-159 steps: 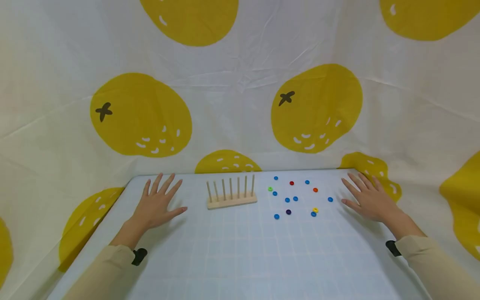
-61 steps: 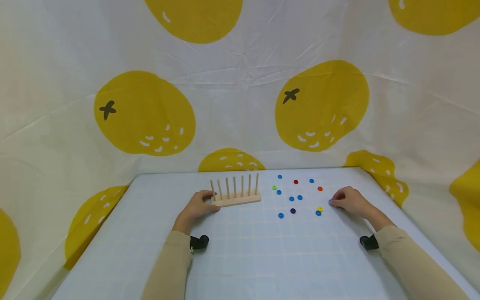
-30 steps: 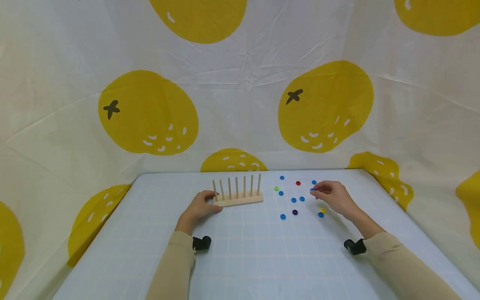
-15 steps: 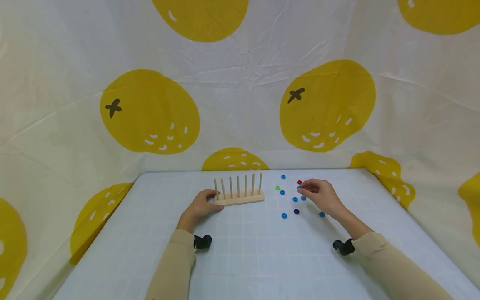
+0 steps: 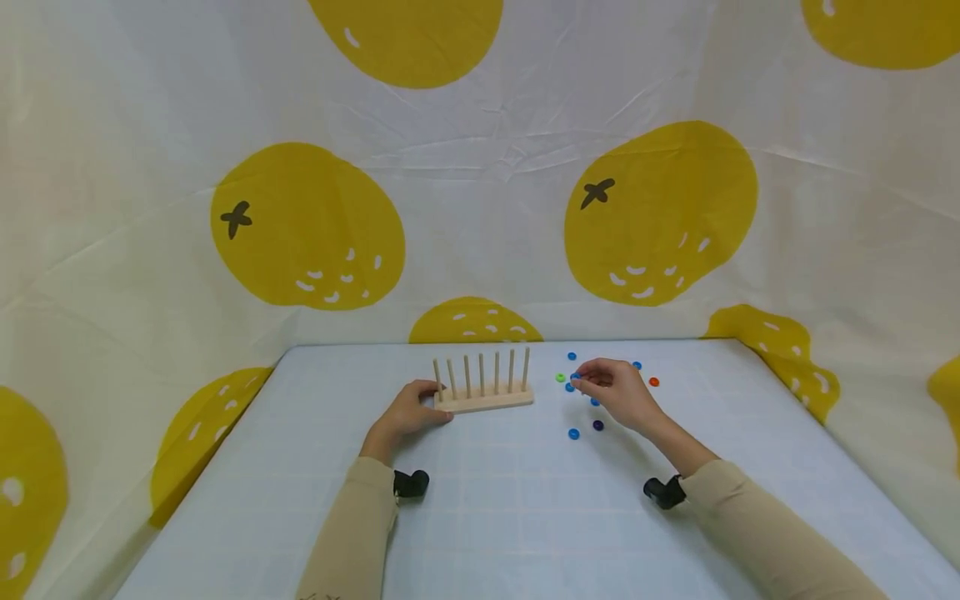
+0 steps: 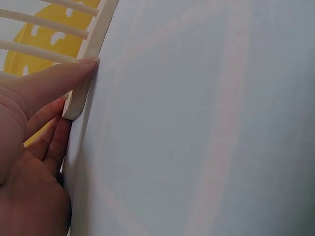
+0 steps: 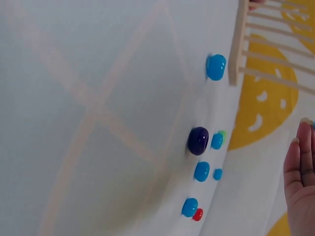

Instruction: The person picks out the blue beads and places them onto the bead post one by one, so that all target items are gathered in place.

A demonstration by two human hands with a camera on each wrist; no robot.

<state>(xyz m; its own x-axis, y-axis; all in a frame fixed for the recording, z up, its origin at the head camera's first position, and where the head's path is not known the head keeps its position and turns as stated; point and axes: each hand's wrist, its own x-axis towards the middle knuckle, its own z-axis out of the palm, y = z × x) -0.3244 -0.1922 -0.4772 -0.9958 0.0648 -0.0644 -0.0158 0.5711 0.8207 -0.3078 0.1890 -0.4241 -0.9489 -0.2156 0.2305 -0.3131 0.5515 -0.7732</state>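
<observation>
My left hand (image 5: 407,412) grips the left end of a light wooden peg rack (image 5: 486,402), which stands upright on the table with several thin pegs. In the left wrist view the thumb lies on the near side of the rack's base (image 6: 78,96), with fingers at its end and behind. My right hand (image 5: 622,396) pinches a blue bead (image 5: 575,377) between thumb and fingertips, held above the table to the right of the rack. In the right wrist view only part of that hand (image 7: 301,182) shows, at the right edge, the bead mostly out of frame.
Loose beads lie under and around my right hand: a dark purple one (image 5: 597,425), a green one (image 5: 560,377), an orange-red one (image 5: 654,382) and several blue ones, such as the near blue bead (image 5: 573,434). My right hand hides some. A fruit-print cloth (image 5: 480,225) hangs behind the table.
Both hands were spread over the table at first. My left hand has taken hold of the rack's end. My right hand has picked up a blue bead at the far right and carried it left.
</observation>
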